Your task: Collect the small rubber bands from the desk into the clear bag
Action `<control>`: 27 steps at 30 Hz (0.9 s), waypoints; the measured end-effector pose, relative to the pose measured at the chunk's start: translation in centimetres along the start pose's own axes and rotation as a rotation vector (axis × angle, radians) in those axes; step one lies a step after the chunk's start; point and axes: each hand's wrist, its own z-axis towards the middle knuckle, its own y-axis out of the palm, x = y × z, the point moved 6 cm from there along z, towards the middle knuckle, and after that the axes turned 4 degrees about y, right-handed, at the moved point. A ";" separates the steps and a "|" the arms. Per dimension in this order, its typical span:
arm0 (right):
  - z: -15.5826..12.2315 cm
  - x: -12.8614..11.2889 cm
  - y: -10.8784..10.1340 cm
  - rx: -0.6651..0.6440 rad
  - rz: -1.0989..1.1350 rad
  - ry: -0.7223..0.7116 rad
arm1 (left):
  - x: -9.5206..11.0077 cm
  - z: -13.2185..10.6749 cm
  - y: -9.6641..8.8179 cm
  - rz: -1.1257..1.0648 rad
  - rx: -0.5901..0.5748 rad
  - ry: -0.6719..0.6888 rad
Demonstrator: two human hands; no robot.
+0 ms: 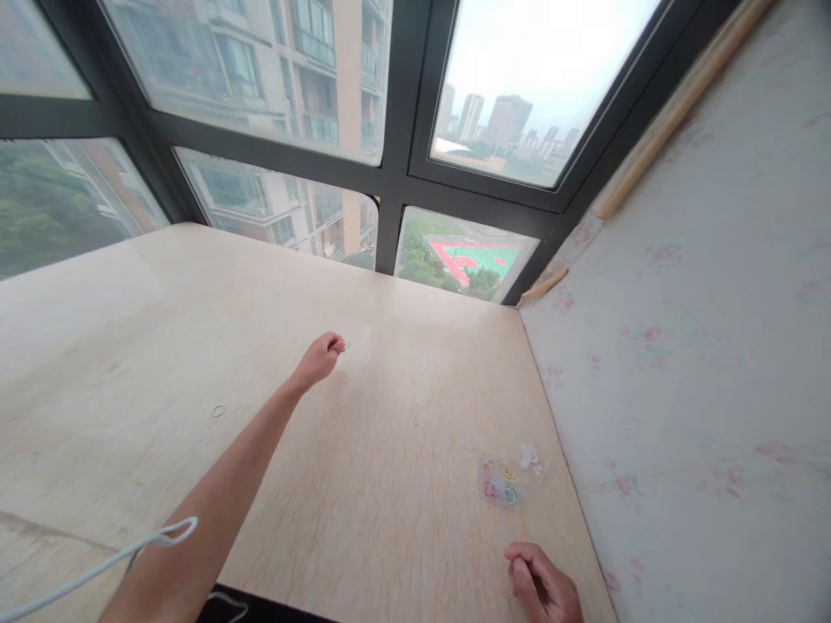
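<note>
My left hand [321,356] reaches far out over the tabletop, its fingers pinched on a thin pale-green hair tie [347,345], of which only a small edge shows. Another thin green hair tie [219,411] lies flat on the surface, left of my forearm. At the lower right my right hand [544,584] rests with fingers curled in and thumb against them; nothing shows in it. Just beyond that hand sits a clear plastic box [481,484] with compartments of pink, yellow and green hair ties. White small pieces [530,457] lie beside the box, too blurred to name.
The marbled tabletop [402,415] runs up to dark-framed windows [396,182]. A floral papered wall [681,363] bounds the right side. A white cable loop [175,532] crosses in front of my left forearm. A dark edge [260,607] shows at the bottom.
</note>
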 end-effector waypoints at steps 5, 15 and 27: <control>0.6 -1.4 -0.2 -0.032 -0.034 -0.101 | 6.2 -2.9 4.8 -0.658 -0.177 0.030; 1.0 -2.2 0.1 -0.074 -0.054 -0.045 | 15.1 -10.9 16.9 -0.321 -0.428 0.289; 1.3 -2.2 0.2 -0.112 -0.107 -0.057 | 17.6 -17.5 24.2 0.248 -0.591 0.637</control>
